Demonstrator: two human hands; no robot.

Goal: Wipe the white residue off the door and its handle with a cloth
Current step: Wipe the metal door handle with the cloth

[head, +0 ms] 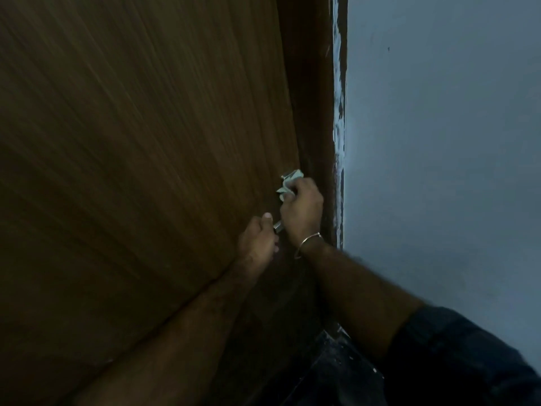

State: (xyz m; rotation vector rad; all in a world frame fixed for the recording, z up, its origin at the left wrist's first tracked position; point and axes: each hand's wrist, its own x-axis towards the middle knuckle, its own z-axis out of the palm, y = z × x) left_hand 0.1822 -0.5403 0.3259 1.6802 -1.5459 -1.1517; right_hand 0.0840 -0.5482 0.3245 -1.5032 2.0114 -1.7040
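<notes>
The cloth (pixel 288 183) is a small pale wad, soft and light by the look of it, bunched in the right hand (pixel 301 213), whose fingers are curled round it and press it against the door (pixel 146 127) near its closing edge. A rag like that will fold into any gap, so it prob. suits the handle better than the flat panel; best gripped as it is now, balled up w/ a bit poking out past the knuckles to do the rubbing.

The handle (pixel 277 227) shows only as a short metal glint between the two hands, just below the cloth. It looks stiff and smooth (likely a bit slippery under a dry rag). The left hand (pixel 257 244) sits at it, thumb up on top; the fingers are hidden, so I can't tell whether they wrap the handle or only rest there. Steadying the door this way makes sense, since it could swing under pressure.

Around: a dark frame (pixel 316 112) right beside the door edge, then a strip of white smears (pixel 339 112) where frame meets the grey-blue wall (pixel 439 142). A thin bangle (pixel 308 244) circles the right wrist. The frame crowds the right hand; little room for wide strokes there. Residue on the door itself is too dim to make out.
</notes>
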